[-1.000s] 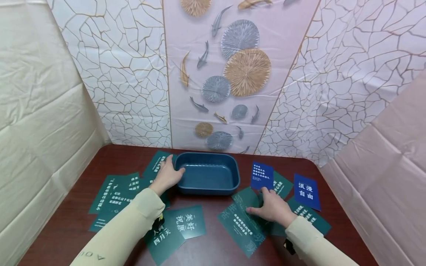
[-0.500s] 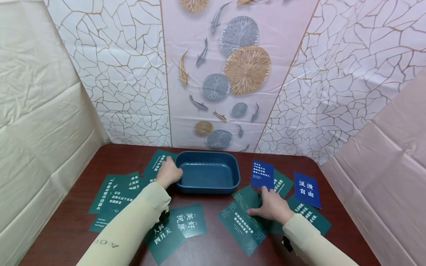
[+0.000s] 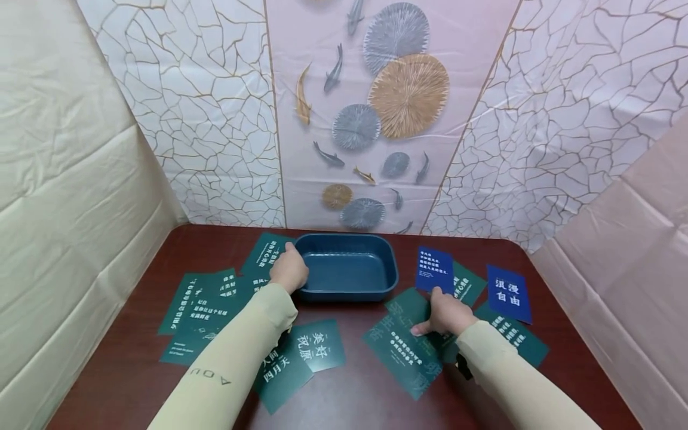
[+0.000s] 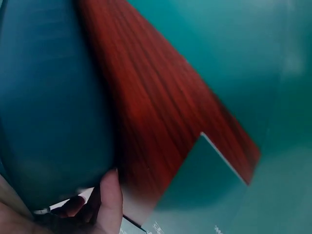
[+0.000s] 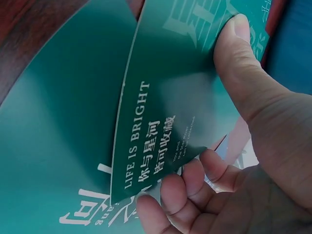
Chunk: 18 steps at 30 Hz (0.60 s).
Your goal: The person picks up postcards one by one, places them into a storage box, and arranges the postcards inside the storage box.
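Note:
A dark blue plastic tray (image 3: 346, 296) stands at the back middle of the table. My left hand (image 3: 289, 269) grips its left rim, the fingers curled at the edge. In the left wrist view the thumb (image 4: 112, 202) lies against the tray's side (image 4: 58, 107), and the other fingers are partly hidden. My right hand (image 3: 447, 315) is among the green cards on the right. It holds a green printed card (image 5: 161, 97), thumb on its face and fingers curled at its edge. Another green card (image 5: 58, 122) lies beneath that one.
Overlapping green cards (image 3: 201, 319) lie on the left, one more card (image 3: 267, 251) beside the tray. Two cards (image 3: 321, 346) overlap at front centre. Blue cards (image 3: 434, 270) and a second blue card (image 3: 509, 294) lie at right. Fabric walls enclose the dark red table (image 3: 355, 400).
The head view has shifted slightly. My left hand has moved a little right and turned at the tray's left rim. The right hand stays at the green cards; the tray has not visibly moved.

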Each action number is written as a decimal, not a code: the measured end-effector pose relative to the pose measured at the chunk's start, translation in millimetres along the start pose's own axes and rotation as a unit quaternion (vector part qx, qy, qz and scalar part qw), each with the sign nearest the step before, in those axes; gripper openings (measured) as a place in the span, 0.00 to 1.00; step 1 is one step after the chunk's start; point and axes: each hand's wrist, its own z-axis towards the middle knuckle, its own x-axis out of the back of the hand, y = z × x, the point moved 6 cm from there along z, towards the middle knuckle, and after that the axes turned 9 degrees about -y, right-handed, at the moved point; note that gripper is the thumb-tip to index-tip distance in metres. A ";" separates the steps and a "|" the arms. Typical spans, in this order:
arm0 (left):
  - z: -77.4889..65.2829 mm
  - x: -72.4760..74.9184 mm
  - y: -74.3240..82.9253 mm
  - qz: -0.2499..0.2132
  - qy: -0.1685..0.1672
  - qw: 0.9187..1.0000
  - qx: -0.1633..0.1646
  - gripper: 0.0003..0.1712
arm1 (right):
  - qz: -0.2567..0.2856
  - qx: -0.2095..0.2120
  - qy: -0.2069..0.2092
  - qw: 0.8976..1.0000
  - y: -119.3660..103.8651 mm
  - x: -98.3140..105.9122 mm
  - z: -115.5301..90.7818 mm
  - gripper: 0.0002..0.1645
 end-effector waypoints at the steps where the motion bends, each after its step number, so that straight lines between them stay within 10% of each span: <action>1: 0.1 -0.3 -1.2 0.002 0.001 1.000 0.003 0.43 | 0.004 -0.001 -0.004 1.000 -0.2 -1.4 1.4 0.68; 18: 1.3 -1.6 2.9 0.001 0.014 1.000 0.011 0.42 | 0.010 0.008 -0.013 1.000 2.0 1.7 2.7 0.67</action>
